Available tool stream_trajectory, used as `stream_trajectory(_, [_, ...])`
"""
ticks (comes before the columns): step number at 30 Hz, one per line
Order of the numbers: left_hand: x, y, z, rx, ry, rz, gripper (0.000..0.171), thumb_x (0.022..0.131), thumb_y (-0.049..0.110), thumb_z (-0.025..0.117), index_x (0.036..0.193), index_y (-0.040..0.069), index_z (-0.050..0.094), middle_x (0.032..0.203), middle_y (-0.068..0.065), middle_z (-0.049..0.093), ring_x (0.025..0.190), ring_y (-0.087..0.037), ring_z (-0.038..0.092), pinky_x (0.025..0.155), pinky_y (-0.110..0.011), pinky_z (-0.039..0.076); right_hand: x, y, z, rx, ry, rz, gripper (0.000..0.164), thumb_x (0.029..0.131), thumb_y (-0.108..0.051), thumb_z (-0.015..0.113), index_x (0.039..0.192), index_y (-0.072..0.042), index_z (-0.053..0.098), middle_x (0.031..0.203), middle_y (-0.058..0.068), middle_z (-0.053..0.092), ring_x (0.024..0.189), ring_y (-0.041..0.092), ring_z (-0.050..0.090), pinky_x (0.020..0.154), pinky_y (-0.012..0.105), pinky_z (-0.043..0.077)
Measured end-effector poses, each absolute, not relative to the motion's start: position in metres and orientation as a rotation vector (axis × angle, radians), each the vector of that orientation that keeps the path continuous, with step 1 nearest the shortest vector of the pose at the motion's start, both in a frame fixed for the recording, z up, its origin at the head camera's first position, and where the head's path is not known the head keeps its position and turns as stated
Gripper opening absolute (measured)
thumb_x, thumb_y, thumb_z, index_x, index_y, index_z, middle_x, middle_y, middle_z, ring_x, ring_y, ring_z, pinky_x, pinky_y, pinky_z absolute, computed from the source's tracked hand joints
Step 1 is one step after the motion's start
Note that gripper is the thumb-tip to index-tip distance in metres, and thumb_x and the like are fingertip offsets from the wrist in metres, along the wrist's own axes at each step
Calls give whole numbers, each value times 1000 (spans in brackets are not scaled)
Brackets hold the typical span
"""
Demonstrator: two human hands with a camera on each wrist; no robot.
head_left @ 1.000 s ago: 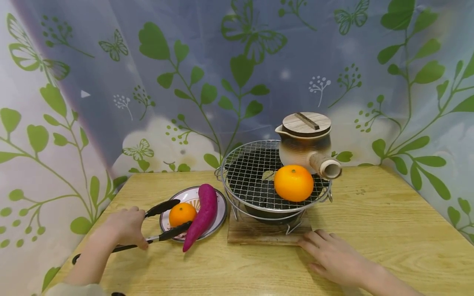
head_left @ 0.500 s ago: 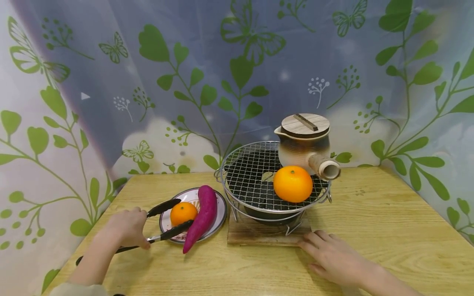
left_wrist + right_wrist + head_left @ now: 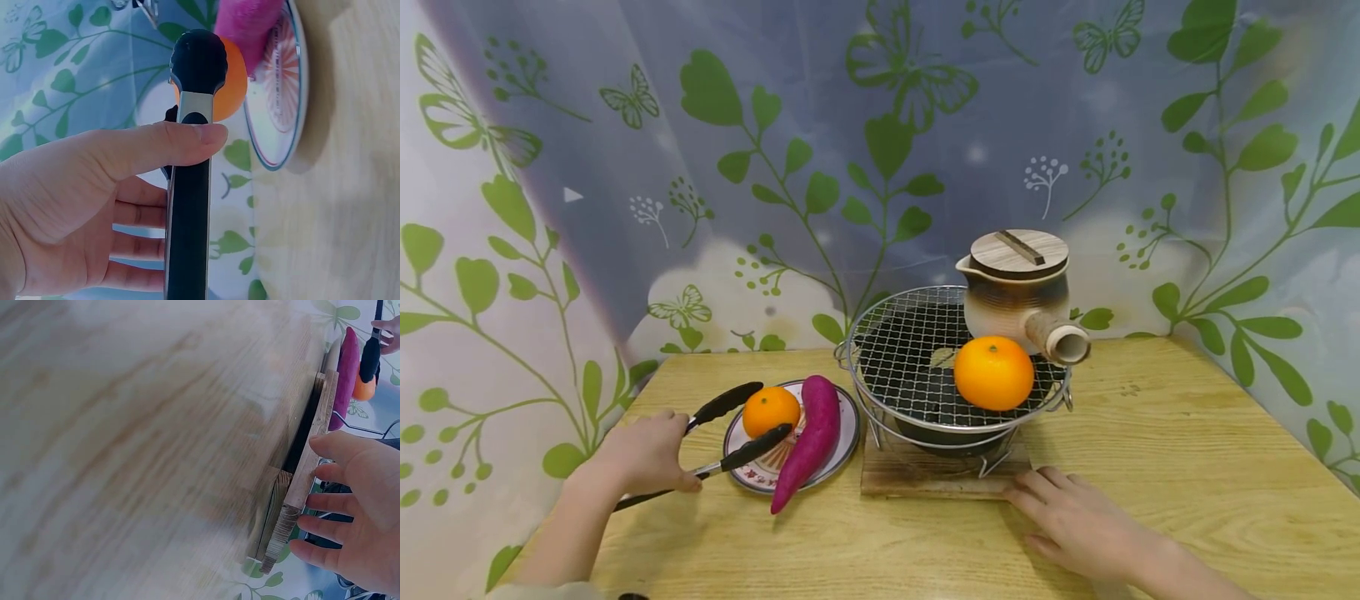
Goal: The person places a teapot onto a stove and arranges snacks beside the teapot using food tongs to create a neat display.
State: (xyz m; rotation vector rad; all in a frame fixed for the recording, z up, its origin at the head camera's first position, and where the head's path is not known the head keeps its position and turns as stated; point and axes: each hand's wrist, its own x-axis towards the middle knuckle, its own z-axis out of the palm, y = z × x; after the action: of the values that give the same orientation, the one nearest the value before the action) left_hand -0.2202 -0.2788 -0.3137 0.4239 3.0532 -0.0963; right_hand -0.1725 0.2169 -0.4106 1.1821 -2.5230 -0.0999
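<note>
My left hand grips black-and-silver tongs, thumb on one arm and fingers by the other, as the left wrist view shows. Between the tong tips is a small orange, which looks raised a little above the patterned plate. Beside it a purple sweet potato lies across the plate, its pointed end over the rim. My right hand rests its fingertips at the right front corner of a wooden board, fingers extended.
A round grill with wire mesh stands on the board. On it sit a larger orange and a clay pot with a wooden lid, its hollow handle pointing forward. A leaf-print cloth hangs behind the wooden table.
The tongs and the small orange have risen slightly, uncovering more of the plate's pattern. My left hand has shifted up and a little left. My right hand stays put.
</note>
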Motion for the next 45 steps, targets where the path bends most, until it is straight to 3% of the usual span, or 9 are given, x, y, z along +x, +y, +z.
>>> stream_trajectory(13, [-211, -266, -288, 497, 3112, -103, 96, 60, 52, 79, 123, -13, 47, 118, -31, 50, 102, -47, 52, 74, -60, 44, -172, 216, -409, 1182, -2555, -93, 52, 75, -34, 74, 118, -10, 59, 110, 5, 54, 95, 25, 54, 71, 40, 50])
stream_trajectory(29, [-205, -254, -259, 559, 3173, -19, 92, 62, 50, 78, 126, -9, 47, 122, -28, 50, 101, -44, 54, 72, -56, 47, -171, 216, -410, 1174, -2526, -100, 52, 73, -33, 75, 117, -10, 60, 110, 6, 55, 95, 24, 54, 73, 40, 50])
stream_trajectory(38, [-199, -238, -244, 602, 3212, -48, 95, 62, 52, 77, 129, -7, 46, 125, -27, 49, 109, -46, 50, 78, -59, 45, -171, 216, -411, 1177, -2533, -88, 52, 74, -33, 75, 118, -10, 60, 110, 5, 55, 95, 24, 54, 72, 40, 50])
stream_trajectory(45, [-197, -226, -230, 628, 3224, -74, 93, 63, 50, 78, 129, -6, 45, 122, -25, 52, 103, -44, 53, 75, -57, 47, -171, 217, -411, 1174, -2503, -92, 53, 72, -33, 75, 118, -10, 60, 110, 5, 54, 95, 24, 53, 72, 40, 50])
